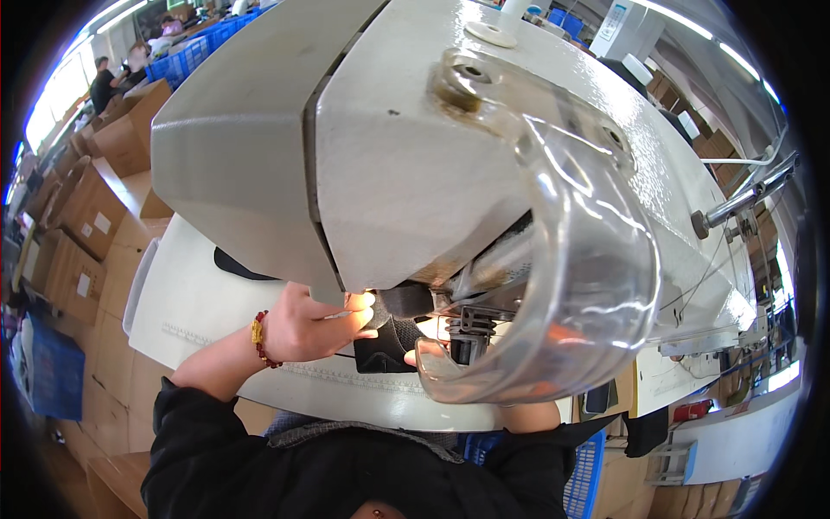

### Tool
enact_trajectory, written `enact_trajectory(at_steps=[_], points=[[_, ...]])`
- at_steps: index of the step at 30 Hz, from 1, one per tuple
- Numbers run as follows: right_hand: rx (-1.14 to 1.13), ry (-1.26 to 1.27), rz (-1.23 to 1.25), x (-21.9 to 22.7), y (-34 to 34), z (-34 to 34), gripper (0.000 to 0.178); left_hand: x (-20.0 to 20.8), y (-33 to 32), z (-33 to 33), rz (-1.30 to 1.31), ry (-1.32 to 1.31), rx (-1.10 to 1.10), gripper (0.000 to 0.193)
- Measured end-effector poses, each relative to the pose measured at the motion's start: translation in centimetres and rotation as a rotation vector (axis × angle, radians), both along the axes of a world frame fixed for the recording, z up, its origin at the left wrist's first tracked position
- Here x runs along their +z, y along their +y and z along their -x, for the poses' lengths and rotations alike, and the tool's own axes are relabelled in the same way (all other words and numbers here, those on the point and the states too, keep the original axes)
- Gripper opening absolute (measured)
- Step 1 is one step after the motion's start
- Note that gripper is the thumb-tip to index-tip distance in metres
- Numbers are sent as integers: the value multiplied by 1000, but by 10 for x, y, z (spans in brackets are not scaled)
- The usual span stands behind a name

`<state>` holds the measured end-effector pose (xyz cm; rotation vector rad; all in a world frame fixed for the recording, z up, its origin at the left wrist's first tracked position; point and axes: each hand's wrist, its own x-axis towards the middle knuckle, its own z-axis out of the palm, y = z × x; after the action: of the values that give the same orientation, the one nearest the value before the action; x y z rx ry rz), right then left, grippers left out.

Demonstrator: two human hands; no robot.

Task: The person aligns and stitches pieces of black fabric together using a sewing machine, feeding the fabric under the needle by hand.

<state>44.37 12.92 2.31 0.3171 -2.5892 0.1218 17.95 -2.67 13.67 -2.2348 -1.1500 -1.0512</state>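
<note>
A large white sewing machine (415, 173) fills the middle of the view. Under its head lies a piece of black fabric (386, 356) with a textured patch. My left hand (313, 327), with a beaded bracelet at the wrist, pinches a dark fabric strip (380, 308) at the left side of this piece. Only small bits of my right hand (434, 329) show, close to the fabric's right side and the dark presser parts (471, 333); the machine and its curved clear guard (596, 251) hide most of its fingers.
The white table (216, 298) carries a printed ruler scale along its near side. Another black piece (242, 265) lies at the left beneath the machine. Cardboard boxes (73, 272) and a blue bin (52, 368) stand at left. A blue basket (585, 471) is below the table's near edge.
</note>
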Motion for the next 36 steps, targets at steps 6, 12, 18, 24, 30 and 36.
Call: enact_trajectory(at_steps=[6, 12, 18, 24, 30, 36], points=[[4, 11, 33, 6, 0, -8, 42, -1, 6, -1, 26, -95, 23, 24], [13, 13, 59, 22, 6, -6, 44, -16, 6, 4, 58, -97, 61, 24], [1, 20, 95, 30, -1, -9, 47, -12, 11, -9, -133, -106, 151, 27], [-56, 53, 140, 46, 7, 2, 51, -16, 9, -29, -197, -67, 325, 27], [-91, 65, 162, 54, -11, 23, 54, -14, 7, -4, 19, -159, 146, 34], [-128, 265, -96, 79, -46, 49, 45, -12, 32, 43, 351, -351, 13, 48]])
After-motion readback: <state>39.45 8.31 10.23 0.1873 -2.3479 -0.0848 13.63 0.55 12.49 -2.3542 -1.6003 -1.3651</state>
